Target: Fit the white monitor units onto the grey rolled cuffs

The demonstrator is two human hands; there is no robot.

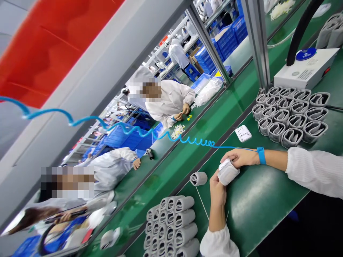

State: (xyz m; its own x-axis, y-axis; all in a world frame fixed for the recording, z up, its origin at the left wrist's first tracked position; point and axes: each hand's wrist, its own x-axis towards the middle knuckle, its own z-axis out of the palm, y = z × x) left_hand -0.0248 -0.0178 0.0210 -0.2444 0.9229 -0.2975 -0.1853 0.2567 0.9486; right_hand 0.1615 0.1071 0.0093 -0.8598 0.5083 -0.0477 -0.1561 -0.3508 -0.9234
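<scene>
Both my hands hold a small white monitor with a grey cuff (228, 172) just above the green mat (257, 200). My left hand (216, 188) comes up from the bottom edge and is closed around the cuff's lower end. From the right, my right hand (239, 157) rests its curled fingers over the top of the white unit. That wrist wears a blue strap (261, 155) tied to a coiled blue cord (128, 129). A single rolled grey cuff (198, 178) lies just left of my left hand.
Rolled grey cuffs are stacked at the bottom (171, 225) and clustered at the right (291, 113). A white module (243, 133) lies between them, and a white box (305, 69) stands behind. Across the green conveyor (171, 160), people in white coats work.
</scene>
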